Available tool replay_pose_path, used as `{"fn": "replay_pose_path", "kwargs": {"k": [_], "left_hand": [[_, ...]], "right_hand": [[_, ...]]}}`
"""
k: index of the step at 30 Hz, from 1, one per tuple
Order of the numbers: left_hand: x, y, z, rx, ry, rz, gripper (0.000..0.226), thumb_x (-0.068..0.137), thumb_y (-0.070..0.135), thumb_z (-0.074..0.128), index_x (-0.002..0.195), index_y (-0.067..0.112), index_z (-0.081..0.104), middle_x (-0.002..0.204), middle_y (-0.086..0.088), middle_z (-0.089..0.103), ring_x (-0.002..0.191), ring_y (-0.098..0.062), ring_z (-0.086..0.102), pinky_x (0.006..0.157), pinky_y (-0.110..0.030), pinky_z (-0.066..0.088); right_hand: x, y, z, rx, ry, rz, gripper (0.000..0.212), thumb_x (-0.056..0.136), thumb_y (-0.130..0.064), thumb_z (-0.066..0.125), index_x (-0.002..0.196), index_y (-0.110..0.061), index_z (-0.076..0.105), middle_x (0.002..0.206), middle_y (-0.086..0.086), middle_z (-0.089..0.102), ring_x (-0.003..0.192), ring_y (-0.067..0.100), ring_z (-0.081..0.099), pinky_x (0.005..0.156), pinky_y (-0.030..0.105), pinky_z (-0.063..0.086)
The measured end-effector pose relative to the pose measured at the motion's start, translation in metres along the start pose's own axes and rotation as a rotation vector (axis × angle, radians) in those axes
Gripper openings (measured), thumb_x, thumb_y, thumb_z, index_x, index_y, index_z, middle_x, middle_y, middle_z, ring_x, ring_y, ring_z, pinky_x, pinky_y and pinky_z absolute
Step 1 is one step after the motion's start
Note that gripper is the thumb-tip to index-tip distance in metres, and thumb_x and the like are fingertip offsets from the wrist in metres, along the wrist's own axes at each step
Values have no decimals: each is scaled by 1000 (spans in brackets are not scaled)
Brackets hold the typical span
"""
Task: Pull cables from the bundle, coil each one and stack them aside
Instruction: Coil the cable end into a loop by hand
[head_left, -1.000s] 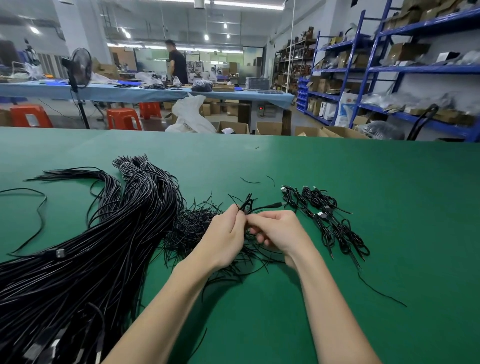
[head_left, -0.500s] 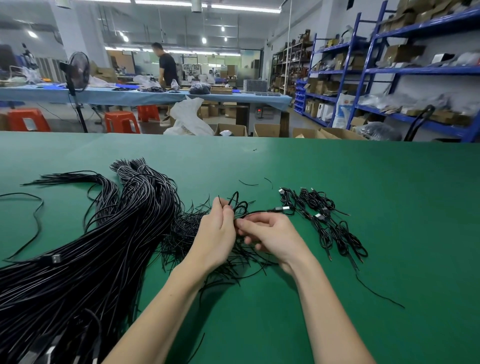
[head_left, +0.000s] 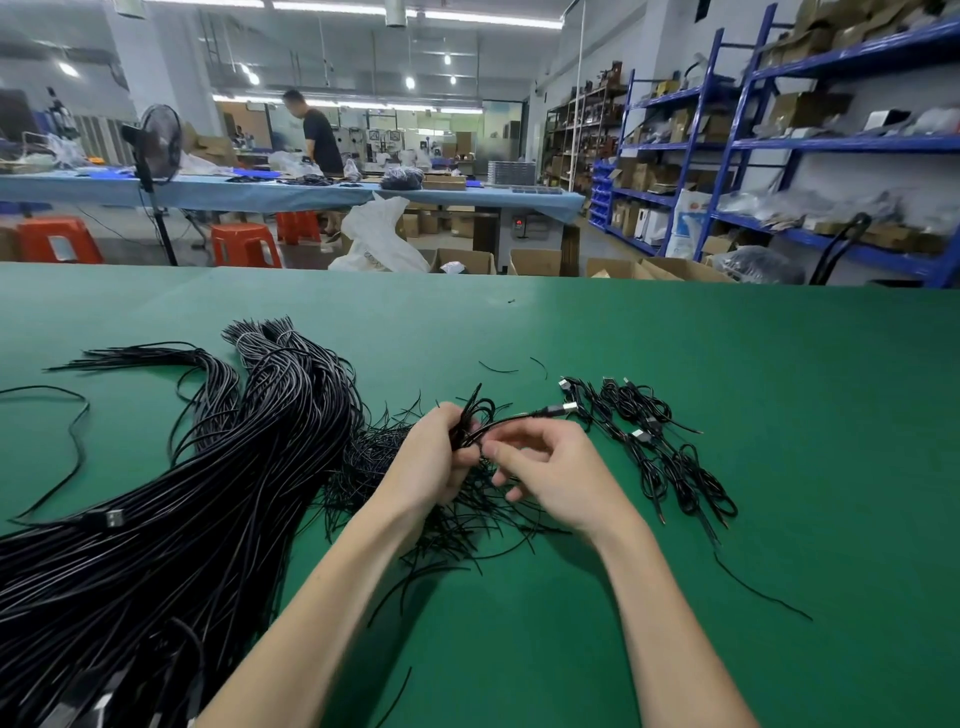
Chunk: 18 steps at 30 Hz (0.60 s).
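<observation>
Black cable (head_left: 470, 423) half-coiled; bundle (head_left: 182, 499) sprawls left — coiled stack (head_left: 657, 452) (untidy) right.

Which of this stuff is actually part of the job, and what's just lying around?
Job: cable bundle; coiled cable held by left hand and right hand; finished coils.

Lying about: loose offcuts, standing fan, orange stools.

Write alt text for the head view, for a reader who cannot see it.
Two bare hands meet over a green table: the left hand grips a small coiled cable while the right hand pinches it. A large bundle of black cables lies to the left, finished coils to the right.
</observation>
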<state>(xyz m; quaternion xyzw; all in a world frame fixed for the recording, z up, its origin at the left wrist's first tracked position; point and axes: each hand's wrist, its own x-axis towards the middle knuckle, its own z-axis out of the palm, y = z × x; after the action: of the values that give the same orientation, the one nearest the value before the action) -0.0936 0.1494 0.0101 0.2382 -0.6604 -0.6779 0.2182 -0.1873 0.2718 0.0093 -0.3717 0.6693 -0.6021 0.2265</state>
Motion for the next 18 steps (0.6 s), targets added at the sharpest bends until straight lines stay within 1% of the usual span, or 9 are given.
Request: {"fn": "replay_pose_path", "kwargs": {"k": [2,5,7,9,11,14,16,18], "left_hand": [[-1,1,-1,-28,-20,-2,18,97,27,34,84,22,45,52,11,34,42,-8,19,38,-17,17],[-3,1,-2,-31,-54,8,22,100,27,32,81,23,41,52,11,34,42,-8,18,39,-16,16],[-4,1,-1,8,-84,27,23,101,27,31,78,26,39,53,11,33,44,-9,18,39,-17,17],[-5,1,-2,68,-114,57,27,99,26,32,73,28,35,54,10,34,46,-10,18,40,-18,17],[-6,3,-3,92,-149,66,30,100,23,33,71,27,35,54,10,37,46,-9,19,41,-18,16],[-8,4,-3,71,-174,47,28,102,18,33,75,24,38,53,9,40,44,-8,22,41,-17,17],[-10,4,-2,25,-188,27,24,101,15,33,80,21,40,53,8,38,42,-8,21,40,-16,16],[-11,4,-2,-50,-225,-2,20,101,12,31,84,21,39,53,7,34,41,-8,19,39,-16,14]], "right_hand": [[0,-1,0,-3,-19,-12,6,93,-10,71,95,-15,74,91,9,77,67,7,66,58,20,55],[-1,2,-2,71,-55,24,7,94,-8,70,94,-15,73,81,0,75,64,5,65,59,20,56],[-2,4,-3,85,-72,46,7,94,-7,70,95,-13,72,80,-3,74,64,5,65,60,21,57],[-3,8,-5,44,-58,38,6,93,-7,70,96,-13,71,81,-2,74,65,7,65,63,23,58],[-2,10,-7,-41,-12,6,4,93,-12,73,95,-15,72,76,-4,73,65,10,65,65,27,59],[-2,10,-10,-164,53,-79,2,91,-21,75,91,-22,75,66,-7,69,60,9,62,63,28,57],[-3,9,-9,-154,67,-121,5,91,-20,74,88,-24,75,71,-2,70,61,8,61,65,29,57],[-4,8,-8,-82,55,-123,10,92,-15,74,88,-24,74,76,1,69,65,9,61,69,30,59]]}}
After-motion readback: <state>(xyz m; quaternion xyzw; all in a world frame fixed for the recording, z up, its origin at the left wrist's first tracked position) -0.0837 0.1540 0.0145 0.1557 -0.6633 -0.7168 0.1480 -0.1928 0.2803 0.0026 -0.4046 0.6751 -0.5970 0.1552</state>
